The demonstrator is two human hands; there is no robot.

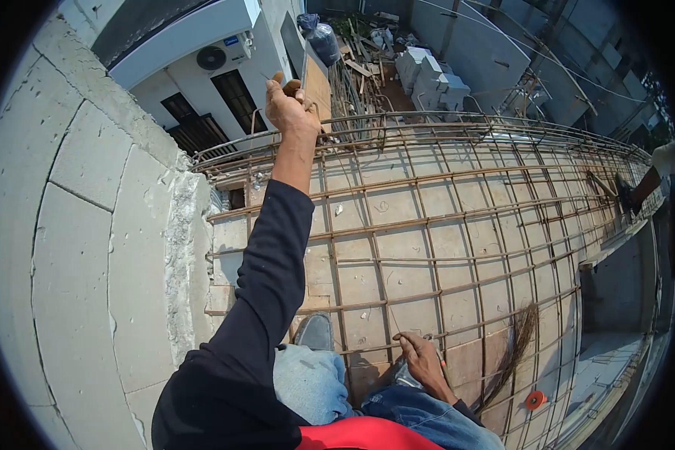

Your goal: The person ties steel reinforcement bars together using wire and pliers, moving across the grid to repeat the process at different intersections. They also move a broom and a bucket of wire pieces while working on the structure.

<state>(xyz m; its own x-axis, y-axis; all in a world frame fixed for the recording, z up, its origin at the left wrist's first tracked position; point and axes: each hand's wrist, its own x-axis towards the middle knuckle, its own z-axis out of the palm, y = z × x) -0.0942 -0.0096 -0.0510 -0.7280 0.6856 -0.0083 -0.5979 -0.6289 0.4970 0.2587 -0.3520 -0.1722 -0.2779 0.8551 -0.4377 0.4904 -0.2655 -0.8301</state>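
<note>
My left hand (pixel 289 106) reaches far forward over the rear edge of the rebar grid (pixel 427 220), its fingers curled closed. A faint thin line sticks out by the thumb, but what the fingers hold cannot be made out. Low in front of me, my right hand (pixel 425 361) is closed just above the grid, near my knee. A thin wire rises from its fingertips. Against the palm sits a tool with an orange handle (pixel 442 364), mostly hidden by the hand. Right of that hand, a bundle of thin tie wires (pixel 519 349) lies across the bars.
A light block wall (pixel 79 277) rises on the left. My shoe (pixel 314 331) stands among the bars. An orange reel (pixel 535 400) lies at lower right, by an opening (pixel 615 300). Another person's leg (pixel 645 187) is at far right. Beyond the edge, white blocks (pixel 431 79) stand below.
</note>
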